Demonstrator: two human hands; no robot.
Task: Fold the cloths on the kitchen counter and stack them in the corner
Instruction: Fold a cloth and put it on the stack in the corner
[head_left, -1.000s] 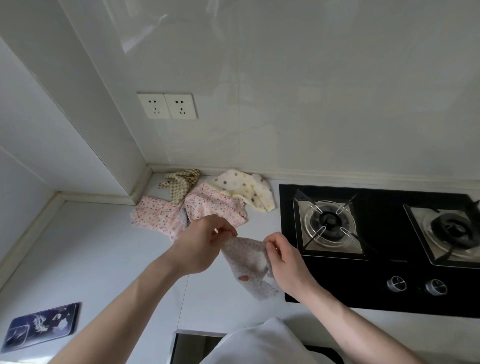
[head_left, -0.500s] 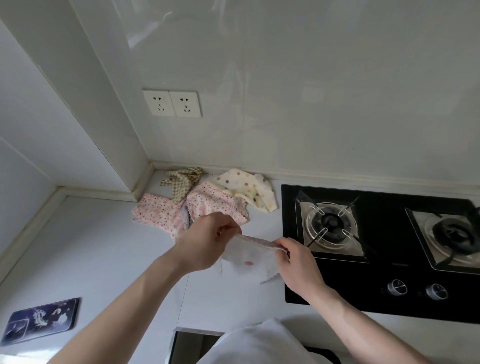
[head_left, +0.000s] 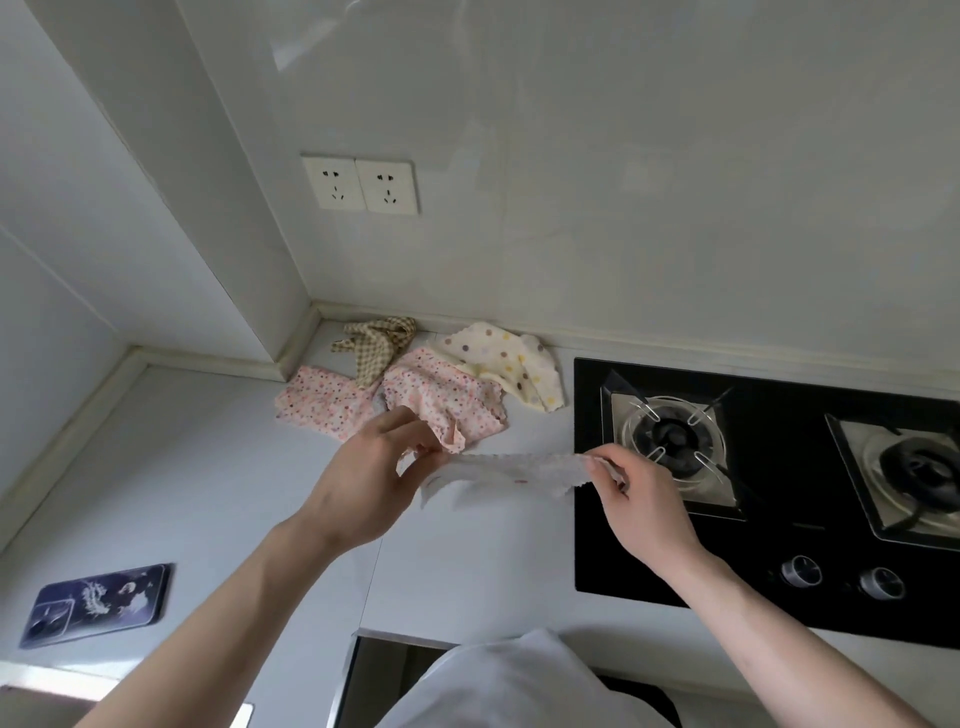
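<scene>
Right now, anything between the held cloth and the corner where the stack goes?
Yes. The white cloth, stretched between the left hand and right hand, has unfolded cloths between it and the corner: two pink floral cloths, a checked cloth nearest the corner and a dotted cream cloth.

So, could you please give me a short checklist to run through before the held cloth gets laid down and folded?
1. Left hand pinching one end of the thin white cloth with red specks: ok.
2. Right hand pinching the other end: ok.
3. Cloth stretched flat between the hands: ok along the top edge; the lower edge sags.
4. Bare pale counter below the cloth for folding: ok.
5. Cloth clear of the black gas hob: not ok, its right end hangs over the hob's edge.
6. Burner off: cannot tell.
</scene>
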